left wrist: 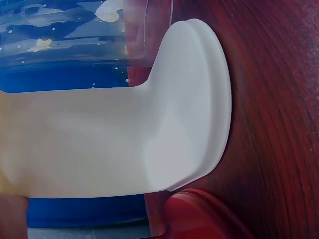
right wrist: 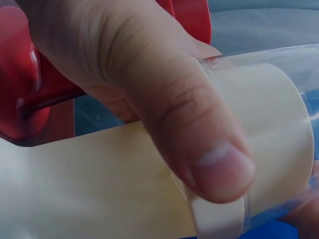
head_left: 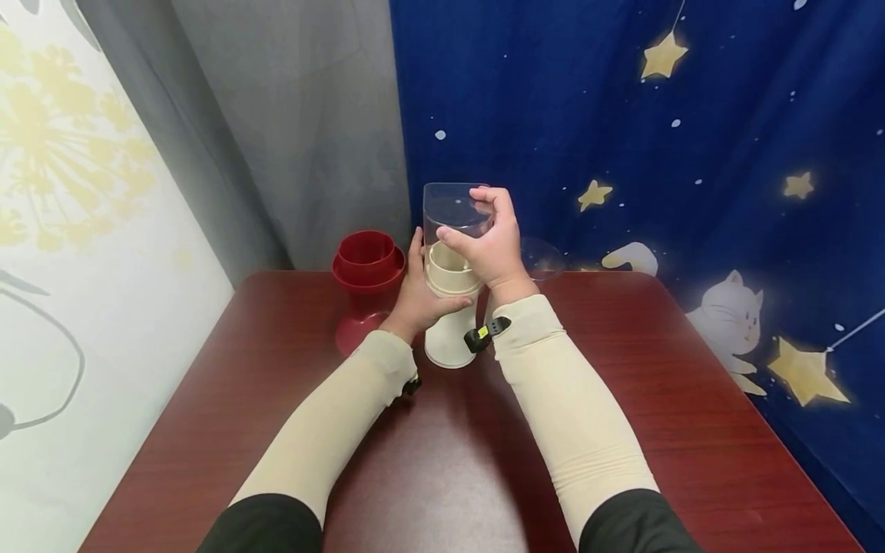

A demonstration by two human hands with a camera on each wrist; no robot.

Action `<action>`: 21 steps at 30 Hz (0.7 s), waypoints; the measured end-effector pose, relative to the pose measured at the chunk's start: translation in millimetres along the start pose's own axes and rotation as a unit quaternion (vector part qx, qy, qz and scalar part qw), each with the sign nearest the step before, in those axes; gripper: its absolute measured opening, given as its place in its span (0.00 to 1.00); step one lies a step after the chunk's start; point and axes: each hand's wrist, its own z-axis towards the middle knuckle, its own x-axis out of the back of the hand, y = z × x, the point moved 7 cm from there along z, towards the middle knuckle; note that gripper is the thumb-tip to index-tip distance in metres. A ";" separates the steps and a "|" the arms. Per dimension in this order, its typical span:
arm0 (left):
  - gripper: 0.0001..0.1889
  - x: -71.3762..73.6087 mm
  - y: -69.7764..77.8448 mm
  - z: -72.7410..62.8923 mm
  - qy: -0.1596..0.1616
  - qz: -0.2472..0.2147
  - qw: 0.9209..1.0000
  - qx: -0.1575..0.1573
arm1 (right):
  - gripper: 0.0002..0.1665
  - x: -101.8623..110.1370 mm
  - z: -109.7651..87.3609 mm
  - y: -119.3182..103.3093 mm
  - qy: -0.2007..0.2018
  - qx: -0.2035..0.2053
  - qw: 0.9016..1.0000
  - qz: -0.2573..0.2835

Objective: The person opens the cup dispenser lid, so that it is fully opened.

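A cream pedestal stand (head_left: 448, 344) with a wide round foot stands upright on the table. Around its upper collar my left hand (head_left: 422, 298) grips, the thumb lying across the front; in the right wrist view that thumb (right wrist: 199, 134) presses at the collar's edge. A clear plastic cylinder (head_left: 442, 206) fits over the stand's top ring, its lower edge at the collar. My right hand (head_left: 492, 242) holds this cylinder from the right, thumb in front and fingers by the upper rim. In the left wrist view the stand's foot (left wrist: 187, 109) rests on the wood.
A red pedestal piece (head_left: 369, 269) of similar shape stands just left of my left hand. Behind my right wrist is another clear round plastic piece (head_left: 546, 257), partly hidden. The brown table (head_left: 442, 476) ends at a grey curtain (head_left: 311, 115) and a blue star curtain (head_left: 539, 92).
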 end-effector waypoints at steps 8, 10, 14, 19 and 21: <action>0.77 0.2 -1.0 0.7 0.000 -0.004 1.000 0.008 | 0.45 1.3 3.2 -1.6 0.001 -0.004 1.000 -0.008; 0.76 0.4 -1.4 0.8 0.001 -0.003 1.000 0.007 | 0.44 1.7 4.0 -2.6 0.002 -0.002 1.000 -0.013; 0.76 0.9 -1.9 -0.4 0.005 -0.010 1.000 0.009 | 0.42 1.8 5.6 -2.4 0.004 0.000 1.000 -0.027; 0.77 -1.0 -0.6 -0.7 0.001 -0.013 1.000 -0.001 | 0.44 3.5 5.3 -5.1 0.007 0.013 1.000 -0.017; 0.77 -0.8 -0.6 -0.2 0.002 -0.009 1.000 -0.004 | 0.44 4.1 6.4 -9.9 0.011 0.025 1.000 -0.004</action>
